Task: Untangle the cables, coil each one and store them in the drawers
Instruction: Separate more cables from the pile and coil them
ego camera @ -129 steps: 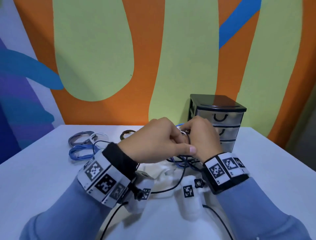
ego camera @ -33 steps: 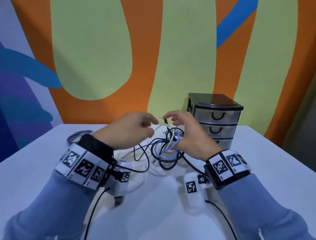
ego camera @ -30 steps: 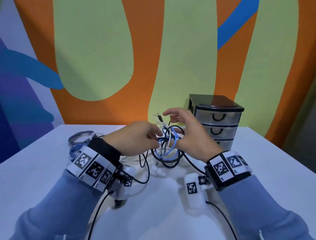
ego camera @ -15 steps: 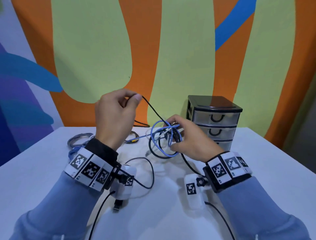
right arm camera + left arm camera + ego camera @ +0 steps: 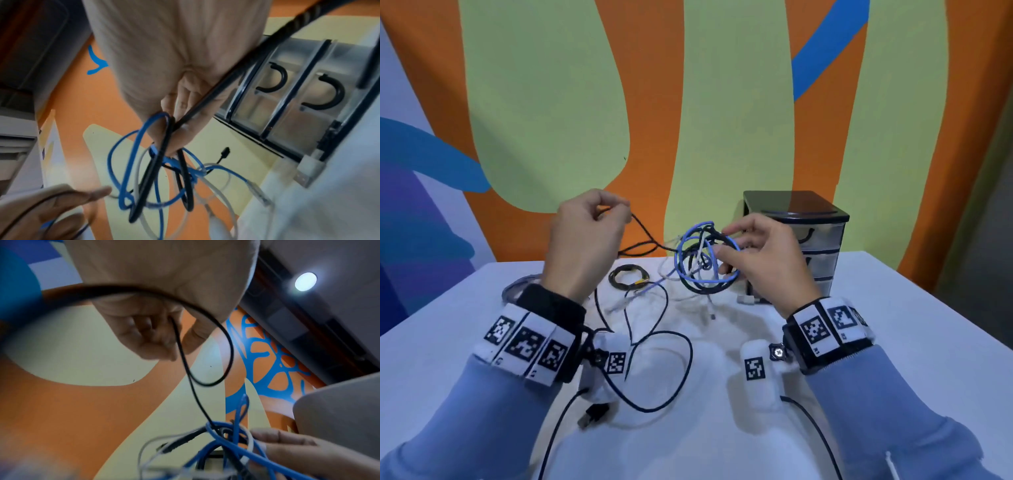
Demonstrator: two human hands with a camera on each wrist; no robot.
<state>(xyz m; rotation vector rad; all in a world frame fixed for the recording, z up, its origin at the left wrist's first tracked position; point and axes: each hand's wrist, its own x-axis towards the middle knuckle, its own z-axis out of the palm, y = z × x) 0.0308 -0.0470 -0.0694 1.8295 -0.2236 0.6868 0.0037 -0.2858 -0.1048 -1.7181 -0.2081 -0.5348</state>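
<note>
A tangle of blue, black and white cables (image 5: 702, 263) (image 5: 156, 175) hangs above the white table (image 5: 893, 342), pinched between the thumb and fingers of my right hand (image 5: 760, 253) (image 5: 176, 116). My left hand (image 5: 589, 233) (image 5: 156, 337) is raised to its left and pinches a thin black cable (image 5: 643, 236) (image 5: 191, 382) that runs down into the tangle. The rest of this black cable loops over the table (image 5: 664, 363) to a plug (image 5: 592, 414) near my left wrist. The black-framed drawer unit (image 5: 811, 240) (image 5: 298, 91) stands behind my right hand, its drawers shut.
A small dark coil with a yellow tie (image 5: 628, 277) lies on the table behind the tangle. Grey and blue coiled cables (image 5: 517, 291) peek out behind my left wrist. A white plug (image 5: 746, 298) lies at the foot of the drawers. The painted wall is close behind.
My left hand has pulled a black cable out of the tangle, up and to the left, then lowered a little. My right hand has kept hold of the tangle and lifted it slightly.
</note>
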